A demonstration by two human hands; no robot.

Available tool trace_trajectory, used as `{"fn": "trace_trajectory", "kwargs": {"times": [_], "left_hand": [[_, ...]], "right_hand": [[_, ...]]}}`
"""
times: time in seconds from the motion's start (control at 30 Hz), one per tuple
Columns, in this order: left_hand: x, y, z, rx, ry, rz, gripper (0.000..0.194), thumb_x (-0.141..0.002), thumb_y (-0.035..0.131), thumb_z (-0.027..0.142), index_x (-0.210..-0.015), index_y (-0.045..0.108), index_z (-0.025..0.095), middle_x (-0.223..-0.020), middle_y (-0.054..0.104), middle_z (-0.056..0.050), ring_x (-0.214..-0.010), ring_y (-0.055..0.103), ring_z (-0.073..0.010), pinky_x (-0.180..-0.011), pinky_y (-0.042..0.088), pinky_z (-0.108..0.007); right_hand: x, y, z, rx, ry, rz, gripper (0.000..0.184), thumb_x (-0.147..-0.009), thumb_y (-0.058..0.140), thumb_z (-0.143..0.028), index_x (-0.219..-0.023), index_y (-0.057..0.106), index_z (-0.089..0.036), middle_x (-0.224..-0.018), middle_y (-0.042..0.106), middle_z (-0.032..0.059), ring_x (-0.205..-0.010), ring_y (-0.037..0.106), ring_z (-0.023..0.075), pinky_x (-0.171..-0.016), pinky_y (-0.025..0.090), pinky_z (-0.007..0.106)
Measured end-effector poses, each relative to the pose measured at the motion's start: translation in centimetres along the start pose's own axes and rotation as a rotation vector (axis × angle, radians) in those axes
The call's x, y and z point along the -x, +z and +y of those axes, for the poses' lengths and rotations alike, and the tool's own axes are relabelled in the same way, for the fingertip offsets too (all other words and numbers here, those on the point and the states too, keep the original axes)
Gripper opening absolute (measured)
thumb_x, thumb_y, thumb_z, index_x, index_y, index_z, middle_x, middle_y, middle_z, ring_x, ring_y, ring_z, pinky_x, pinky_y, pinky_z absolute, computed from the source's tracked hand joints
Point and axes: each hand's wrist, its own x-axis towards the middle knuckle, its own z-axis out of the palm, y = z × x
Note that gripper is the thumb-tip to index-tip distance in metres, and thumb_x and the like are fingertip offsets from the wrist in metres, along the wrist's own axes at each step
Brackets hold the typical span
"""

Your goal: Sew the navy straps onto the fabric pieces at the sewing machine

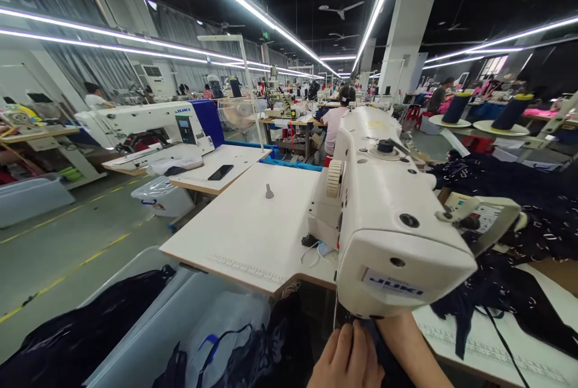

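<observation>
My left hand [347,356] is at the bottom, just below the head of a white JUKI sewing machine [392,195]. Its fingers are pressed together on dark navy fabric [383,343] in the needle area. From the right comes my right forearm [413,346]; its wrist goes under the machine head, and that hand's fingers are hidden. The needle itself is out of sight behind the machine head. More navy pieces [253,352] hang below the table on the left.
A navy pile with small rings [519,219] lies on the right. The white tabletop [244,225] has a grey peg [269,191]. A phone [221,172] lies beside another JUKI machine [149,126]. Plastic bins [162,195] stand left. A person [334,126] sits ahead.
</observation>
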Motion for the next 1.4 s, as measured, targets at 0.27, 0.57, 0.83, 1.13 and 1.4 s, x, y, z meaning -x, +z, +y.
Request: {"fn": "trace_trajectory", "kwargs": {"times": [0.27, 0.57, 0.83, 1.13, 1.4], "left_hand": [[0.9, -0.4, -0.5, 0.013, 0.034, -0.172, 0.031, -0.099, 0.04, 0.03, -0.099, 0.066, 0.016, -0.091, 0.071, -0.002, -0.079, 0.065, -0.0157, -0.075, 0.048, -0.026], [0.2, -1.6, -0.2, 0.075, 0.054, -0.192, 0.025, -0.096, 0.048, 0.025, -0.105, 0.065, 0.01, -0.101, 0.068, -0.007, -0.091, 0.062, -0.0191, -0.083, 0.046, -0.03], [-0.2, -2.5, -0.2, 0.076, 0.076, -0.31, 0.028, -0.095, 0.05, 0.029, -0.112, 0.062, 0.009, -0.107, 0.065, -0.009, -0.096, 0.06, -0.0193, -0.085, 0.047, -0.03], [-0.7, -2.1, 0.0, 0.12, 0.017, -0.329, 0.029, -0.095, 0.052, 0.032, -0.112, 0.062, 0.01, -0.107, 0.066, -0.009, -0.098, 0.06, -0.0193, -0.086, 0.047, -0.03], [-0.7, -2.1, 0.0, 0.101, 0.039, -0.351, 0.031, -0.094, 0.054, 0.034, -0.112, 0.063, 0.009, -0.107, 0.066, -0.009, -0.099, 0.06, -0.0199, -0.087, 0.046, -0.03]], "right_hand": [[0.8, 0.1, -0.2, -0.053, 0.033, 0.006, 0.04, -0.081, 0.048, -0.021, -0.118, 0.065, -0.021, -0.104, 0.073, 0.0093, -0.1, 0.067, 0.0269, -0.076, 0.057, 0.033], [1.1, -0.4, 0.3, -0.082, 0.108, -0.087, 0.033, -0.078, 0.045, -0.023, -0.099, 0.071, -0.02, -0.087, 0.076, 0.0088, -0.089, 0.07, 0.0259, -0.076, 0.057, 0.036], [1.8, -0.6, 0.8, -0.056, 0.151, -0.035, 0.028, -0.075, 0.049, -0.021, -0.092, 0.072, -0.021, -0.086, 0.076, 0.0088, -0.081, 0.07, 0.0254, -0.069, 0.057, 0.033], [1.4, -0.4, 1.4, -0.078, 0.145, -0.048, 0.03, -0.076, 0.048, -0.022, -0.093, 0.073, -0.021, -0.082, 0.077, 0.009, -0.08, 0.07, 0.0272, -0.071, 0.057, 0.034], [0.7, -0.4, 1.3, -0.091, 0.105, -0.071, 0.033, -0.075, 0.051, -0.025, -0.099, 0.072, -0.02, -0.091, 0.076, 0.0111, -0.097, 0.067, 0.0323, -0.08, 0.056, 0.042]]}}
